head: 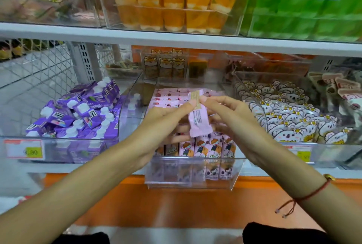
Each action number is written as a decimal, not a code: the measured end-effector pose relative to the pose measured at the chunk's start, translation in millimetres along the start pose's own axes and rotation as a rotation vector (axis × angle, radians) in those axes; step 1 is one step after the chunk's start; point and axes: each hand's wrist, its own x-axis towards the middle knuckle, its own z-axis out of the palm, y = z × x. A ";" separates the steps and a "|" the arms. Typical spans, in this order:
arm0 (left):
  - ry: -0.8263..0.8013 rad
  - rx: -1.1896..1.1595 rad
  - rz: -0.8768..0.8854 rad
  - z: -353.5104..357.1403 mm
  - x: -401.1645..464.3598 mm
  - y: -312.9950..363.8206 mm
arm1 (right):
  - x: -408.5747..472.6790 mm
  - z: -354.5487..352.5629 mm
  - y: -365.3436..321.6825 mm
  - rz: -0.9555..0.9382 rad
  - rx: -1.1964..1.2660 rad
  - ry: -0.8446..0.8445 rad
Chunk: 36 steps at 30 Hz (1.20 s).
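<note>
I hold a small pink snack packet (pixel 198 121) upright in front of a shop shelf. My left hand (pixel 166 118) pinches its top edge from the left, and my right hand (pixel 229 114) pinches the same edge from the right. The packet hangs down between the two hands, its printed back towards me. Directly below it stands a clear plastic bin (pixel 195 183) filled with several matching pink packets.
A clear bin of purple pouches (pixel 78 114) stands to the left, a bin of white koala-print packets (pixel 290 114) to the right. Above the white shelf board (pixel 176 37) sit orange jelly cups (pixel 172 6) and green packs (pixel 305 14). An orange ledge (pixel 176 202) runs below.
</note>
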 end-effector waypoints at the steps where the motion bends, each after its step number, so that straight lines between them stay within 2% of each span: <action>1: 0.004 0.011 0.001 0.0 0.1 -1.0 | -0.2 0.5 0.7 0.010 0.012 -0.002; 5: 0.033 0.168 0.176 -7.1 3.8 -5.2 | 0.4 -3.6 1.4 -0.052 0.031 -0.064; 8: 0.063 0.277 0.443 -12.1 6.1 -4.9 | -0.8 -6.5 0.9 -0.202 -0.023 -0.124; 11: 0.066 0.312 0.558 -13.2 6.6 -6.4 | -4.2 -5.3 1.4 -0.351 -0.092 -0.134; 14: 0.075 0.287 0.558 -13.5 8.1 -9.3 | -5.0 -4.9 2.3 -0.410 -0.092 -0.142; 18: 0.069 0.238 0.488 -12.3 8.7 -10.5 | -3.6 -4.3 2.9 -0.390 -0.124 -0.126; 23: 0.201 0.001 0.304 -6.2 5.4 -5.3 | -6.3 2.0 6.1 -0.406 -0.248 -0.149; 27: 0.222 0.010 0.299 -2.8 3.6 -4.0 | -6.6 4.9 5.2 -0.473 -0.255 -0.077; 31: 0.278 0.002 0.419 -12.4 3.7 0.0 | -3.4 -2.3 1.0 -0.343 -0.108 -0.102; 34: 0.180 0.179 0.493 -18.3 3.2 4.8 | 1.7 -11.7 -0.6 -0.115 0.164 -0.130; 36: 0.159 0.307 0.515 -17.7 2.1 4.8 | 5.8 -18.5 -1.1 -0.041 0.288 -0.134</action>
